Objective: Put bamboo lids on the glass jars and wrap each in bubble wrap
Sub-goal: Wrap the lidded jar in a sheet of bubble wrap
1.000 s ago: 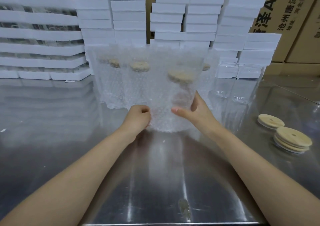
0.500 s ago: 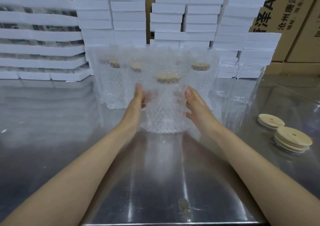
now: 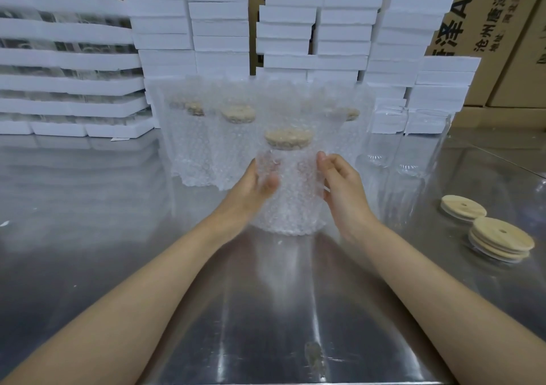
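Where half a second ago both palms lay flat against the sides of the wrapped jar (image 3: 295,172), the left hand (image 3: 251,189) now curls round its left side, its blurred thumb across the front of the wrap (image 3: 295,216). The right hand (image 3: 342,187) sits at the right edge with bent fingers; whether it pinches the wrap or only touches it cannot be told. The jar stands upright on the table (image 3: 88,207), in the same central spot, its lid (image 3: 288,138) showing through the wrap. Behind it stand other wrapped jars (image 3: 201,148), to the right two bare jars (image 3: 375,139), and loose lids (image 3: 499,240) lie further right. Foam blocks (image 3: 218,30) are stacked at the back.
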Demonstrator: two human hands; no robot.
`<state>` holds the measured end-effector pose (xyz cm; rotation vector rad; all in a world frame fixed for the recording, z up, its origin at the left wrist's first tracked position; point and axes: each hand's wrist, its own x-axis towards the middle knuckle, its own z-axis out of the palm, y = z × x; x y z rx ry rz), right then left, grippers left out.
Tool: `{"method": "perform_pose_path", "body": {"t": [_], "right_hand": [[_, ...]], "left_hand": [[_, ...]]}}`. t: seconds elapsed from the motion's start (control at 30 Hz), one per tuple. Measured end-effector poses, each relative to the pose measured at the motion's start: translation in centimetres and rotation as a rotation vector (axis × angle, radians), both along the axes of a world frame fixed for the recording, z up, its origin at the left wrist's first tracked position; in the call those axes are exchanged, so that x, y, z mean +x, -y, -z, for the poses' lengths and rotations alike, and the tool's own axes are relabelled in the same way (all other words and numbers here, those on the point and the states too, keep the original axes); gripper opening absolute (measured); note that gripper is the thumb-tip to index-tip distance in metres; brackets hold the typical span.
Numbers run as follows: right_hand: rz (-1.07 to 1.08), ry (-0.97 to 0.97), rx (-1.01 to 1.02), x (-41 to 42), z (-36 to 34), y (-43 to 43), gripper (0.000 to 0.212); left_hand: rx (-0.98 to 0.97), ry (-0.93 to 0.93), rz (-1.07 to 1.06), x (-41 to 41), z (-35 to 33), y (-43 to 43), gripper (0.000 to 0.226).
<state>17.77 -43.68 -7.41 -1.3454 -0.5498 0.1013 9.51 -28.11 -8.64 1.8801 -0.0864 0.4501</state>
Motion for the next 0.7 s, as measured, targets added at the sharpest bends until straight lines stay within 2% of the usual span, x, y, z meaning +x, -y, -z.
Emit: {"method": "perform_pose_path", "body": {"t": [0.07, 0.2, 0.3, 0.4, 0.47, 0.57, 0.7], "right_hand": [[0.008, 0.020, 0.020, -0.1, -0.1, 0.1, 0.025], [-0.020, 0.023, 0.079, -0.1, -0.3, 0.0, 0.018], [-0.052, -0.041, 0.083, 0.1, -0.4, -0.2, 0.032], [-0.046, -0.103, 0.056, 0.4, -0.2, -0.3, 0.026], [-0.030, -0.129, 0.037, 0.5, 0.1, -0.3, 0.026], [-0.029, -0.137, -0.008, 0.7, 0.4, -0.4, 0.028], [-0.033, -0.158, -0.022, 0.7, 0.4, -0.5, 0.031]], "left_hand": [[0.057, 0.026, -0.037, 0.1, 0.2, 0.0, 0.083], [0.002, 0.149, -0.110, 0.7, 0.4, 0.0, 0.078], [-0.109, 0.253, -0.268, 0.8, -0.1, -0.5, 0.059], [-0.211, 0.375, -0.450, 0.6, -1.0, -2.1, 0.050], [-0.254, 0.413, -0.531, 0.2, -1.3, -3.3, 0.053], [-0.267, 0.426, -0.618, -0.1, -1.2, -4.3, 0.068], [-0.229, 0.455, -0.792, -0.2, -0.9, -5.0, 0.069]]}}
